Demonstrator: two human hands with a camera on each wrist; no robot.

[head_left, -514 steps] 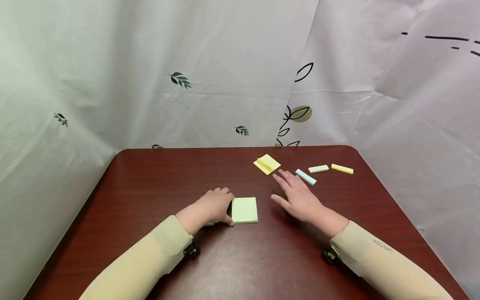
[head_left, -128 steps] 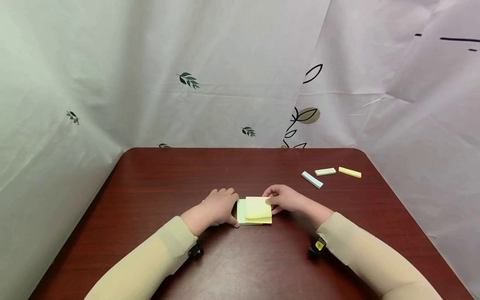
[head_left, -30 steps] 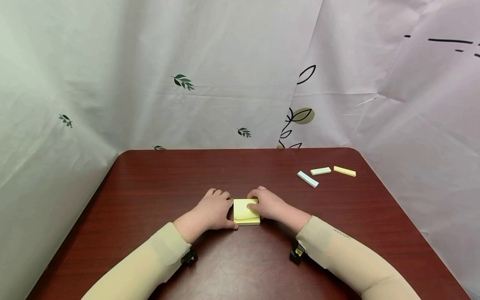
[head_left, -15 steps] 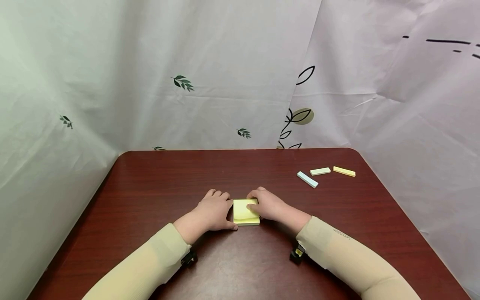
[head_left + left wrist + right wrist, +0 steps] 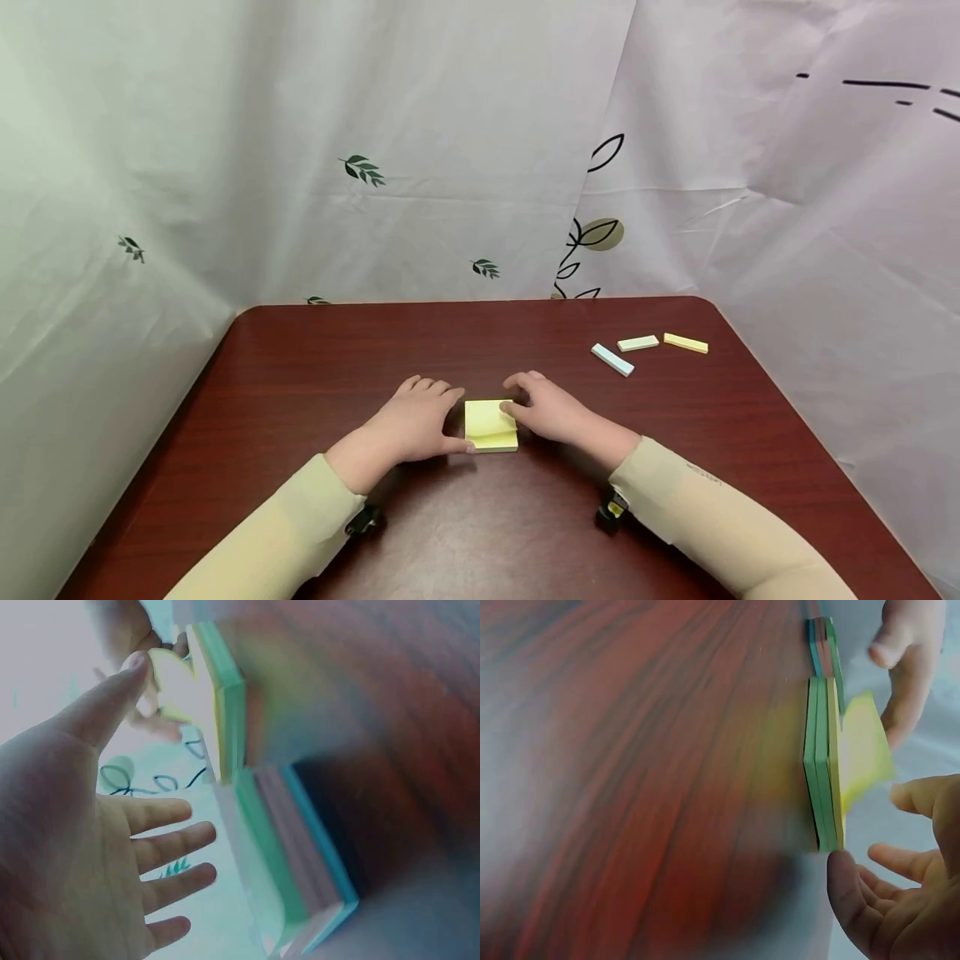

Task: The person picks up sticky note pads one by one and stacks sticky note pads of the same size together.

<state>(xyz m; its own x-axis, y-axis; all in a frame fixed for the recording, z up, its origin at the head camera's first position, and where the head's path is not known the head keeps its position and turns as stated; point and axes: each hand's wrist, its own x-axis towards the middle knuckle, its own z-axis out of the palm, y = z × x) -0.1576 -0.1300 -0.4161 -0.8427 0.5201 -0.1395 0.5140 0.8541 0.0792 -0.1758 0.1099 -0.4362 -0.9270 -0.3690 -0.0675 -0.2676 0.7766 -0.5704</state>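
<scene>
In the head view a yellow sticky note pad (image 5: 486,417) lies squarely on green sticky note pads (image 5: 236,724), its top sheet lifting along the near edge. To its left is my left hand (image 5: 416,421), fingers straight and thumb by the near left corner; the left wrist view shows its palm holding nothing. My right hand (image 5: 551,410) is at the right edge, fingers loosely bent and thumb raised off the pad. One of its fingertips (image 5: 841,864) is at the stack's end, touching or nearly so. A second stack of green, pinkish and blue pads (image 5: 292,859) is hidden by my left hand in the head view.
Toward the back right of the dark red wooden table (image 5: 360,342) lie three narrow strips: a pale blue one (image 5: 612,360), a pale green one (image 5: 638,343) and a yellow one (image 5: 686,343). A patterned white curtain (image 5: 465,150) hangs behind the table.
The yellow pad came from the back of the table onto the green one and was lined up with it. In the last half second my right hand let go and both hands drew slightly apart.
</scene>
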